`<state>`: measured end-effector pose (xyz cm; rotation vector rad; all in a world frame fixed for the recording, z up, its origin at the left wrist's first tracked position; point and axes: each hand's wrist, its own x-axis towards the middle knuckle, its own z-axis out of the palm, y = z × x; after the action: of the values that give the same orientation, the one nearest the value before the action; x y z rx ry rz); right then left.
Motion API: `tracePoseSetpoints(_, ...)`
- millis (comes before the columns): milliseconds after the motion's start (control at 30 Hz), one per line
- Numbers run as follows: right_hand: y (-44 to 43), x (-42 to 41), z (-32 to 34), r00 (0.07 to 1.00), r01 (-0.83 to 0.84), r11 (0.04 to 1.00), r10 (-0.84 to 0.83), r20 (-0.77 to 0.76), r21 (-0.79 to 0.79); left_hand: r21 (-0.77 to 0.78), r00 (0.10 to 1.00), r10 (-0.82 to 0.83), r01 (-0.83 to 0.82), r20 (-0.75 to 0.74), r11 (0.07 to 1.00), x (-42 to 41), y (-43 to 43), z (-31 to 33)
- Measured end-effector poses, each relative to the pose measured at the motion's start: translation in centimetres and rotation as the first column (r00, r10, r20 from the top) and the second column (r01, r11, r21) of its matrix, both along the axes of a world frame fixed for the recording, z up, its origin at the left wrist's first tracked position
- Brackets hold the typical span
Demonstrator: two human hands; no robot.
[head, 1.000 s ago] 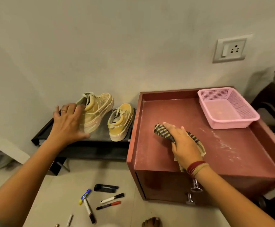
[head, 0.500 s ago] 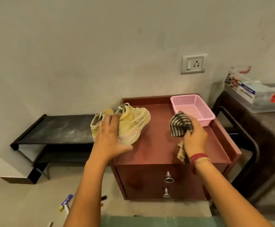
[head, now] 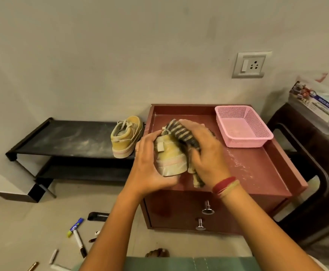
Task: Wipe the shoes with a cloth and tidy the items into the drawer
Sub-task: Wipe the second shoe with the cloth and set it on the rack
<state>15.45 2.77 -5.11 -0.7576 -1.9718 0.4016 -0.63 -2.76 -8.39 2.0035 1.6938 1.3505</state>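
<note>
A: Status on hands?
B: Left hand [head: 148, 163] wrapped around heel of yellow shoe [head: 169, 159], holding it above red cabinet [head: 257, 173] top. Right hand [head: 204, 153] clamped on striped cloth [head: 181, 133], pressing it against shoe's upper, at 3 o'clock of the heel.
A: Second shoe?
B: Other shoe [head: 126, 137] standing upright on black rack [head: 65, 139], at 10 o'clock from the hands, just beside cabinet's left wall.
A: Drawers?
B: Two knobs [head: 207, 208] on cabinet front, at 6 o'clock of the hands; both drawers closed.
A: Loose items?
B: Markers [head: 77, 235] scattered on floor [head: 13, 222] at 7 o'clock. Pink basket [head: 244, 128] on cabinet's back right corner, at 2 o'clock.
</note>
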Motion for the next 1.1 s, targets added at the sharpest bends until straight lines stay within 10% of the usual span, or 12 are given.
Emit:
tracePoseSetpoints(300, 1.0, -1.4, -0.4, 0.987, -0.138, 0.968, 0.117, -0.112, -0.209, 0.098, 0.997, -0.050, 0.044, 0.064, 0.994, 0.0, 0.9, -0.2)
tracePoseSetpoints(567, -0.8, 0.6, -0.4, 0.857, -0.248, 0.923, 0.068, 0.510, 0.294, 0.086, 0.999, -0.029, 0.026, 0.036, 0.996, -0.5, 1.1, 0.1)
tracePoseSetpoints(733, 0.2, 1.6, -0.3, 0.901, -0.094, 0.983, 0.017, 0.433, 0.158, 0.109, 1.000, 0.007, -0.008, 0.010, 0.994, -0.1, 1.4, 0.3)
tracePoseSetpoints(933, -1.8, 0.0, -0.6, 0.870, -0.206, 0.875, -0.042, 0.492, 0.438, 0.099, 1.000, -0.021, 0.020, 0.005, 0.995, -0.6, 1.3, -0.1)
tracePoseSetpoints(1100, 0.2, 0.4, -0.4, 0.935, 0.029, 0.975, -0.104, 0.339, 0.220, 0.082, 1.000, -0.002, 0.001, 0.018, 0.997, -1.5, 1.3, -0.2)
